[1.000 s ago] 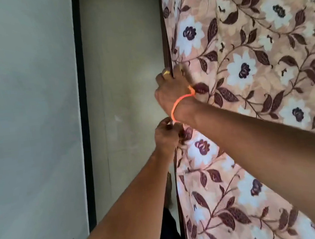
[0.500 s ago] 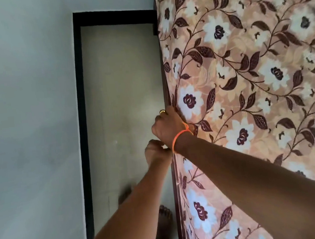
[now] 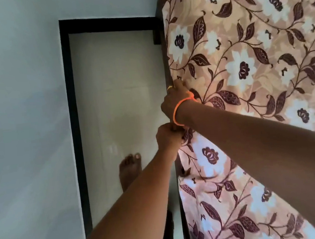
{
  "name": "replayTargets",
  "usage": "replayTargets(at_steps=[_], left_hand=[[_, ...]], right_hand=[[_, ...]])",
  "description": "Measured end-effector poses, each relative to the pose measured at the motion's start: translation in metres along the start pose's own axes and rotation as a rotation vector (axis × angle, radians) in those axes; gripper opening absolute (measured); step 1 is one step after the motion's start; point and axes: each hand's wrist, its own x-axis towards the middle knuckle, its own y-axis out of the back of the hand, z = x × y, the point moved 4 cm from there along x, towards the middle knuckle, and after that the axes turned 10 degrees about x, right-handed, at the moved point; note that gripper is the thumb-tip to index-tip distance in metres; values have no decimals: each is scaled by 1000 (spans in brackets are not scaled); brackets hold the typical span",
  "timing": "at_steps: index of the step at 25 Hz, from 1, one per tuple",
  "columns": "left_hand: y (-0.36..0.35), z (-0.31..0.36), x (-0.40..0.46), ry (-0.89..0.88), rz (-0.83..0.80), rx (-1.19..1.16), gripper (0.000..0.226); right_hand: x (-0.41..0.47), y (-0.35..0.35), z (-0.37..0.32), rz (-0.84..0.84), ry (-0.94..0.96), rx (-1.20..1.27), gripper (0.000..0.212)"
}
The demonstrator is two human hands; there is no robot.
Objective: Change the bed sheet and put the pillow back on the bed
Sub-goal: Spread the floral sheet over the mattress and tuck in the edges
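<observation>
Both hands working the sheet's edge down the side of the bed.

The left hand (image 3: 167, 137) is curling tight around a bunch of sheet (image 3: 245, 71) at the bed's edge, gripping it low against the dark frame (image 3: 181, 204); the right hand (image 3: 174, 102), wearing an orange band (image 3: 182, 107), is sitting just above it, fingers hooking over the same edge, though how much cloth they are catching is hard to tell. The floral sheet is spreading across the bed to the right, hanging over the side here. It is looking soft, light and limp, so it should bunch and slide easily; gripping at the hem, hands apart, looks best for pulling it taut. A bare foot (image 3: 129, 169) is standing on the pale floor (image 3: 114, 85) beside the bed. No pillow is showing.
</observation>
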Motion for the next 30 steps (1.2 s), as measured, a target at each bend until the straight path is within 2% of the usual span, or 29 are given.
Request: replayTargets(at_steps=[2,5,7,9,12,15,17,20,23,26,28,30], left_hand=[[2,5,10,-27,14,23,14],[16,26,33,-130,152,210,26],[23,39,45,-191,202,272,27],[24,49,52,-227,165,298,25],[27,63,59,-179,124,105,20],[27,92,68,-155,117,-76,13],[29,114,76,-200,161,-72,5],[36,135,89,-166,230,-64,17],[46,162,101,-166,324,73,16],[46,181,105,-144,315,190,11],[48,177,111,-73,299,154,2],[51,171,115,-31,306,-5,7]], right_hand=[[15,4,-6,19,41,37,28],[34,16,2,184,5,191,26],[39,17,15,193,-23,206,27],[41,16,23,145,-29,170,26],[39,43,44,217,-24,261,25],[54,77,92,274,-101,154,35],[66,89,119,218,-154,72,39],[80,98,127,232,-99,49,32],[87,103,140,290,-86,78,30],[94,100,142,292,-54,34,29],[99,101,138,284,-20,17,27],[103,100,138,273,-8,-12,26]])
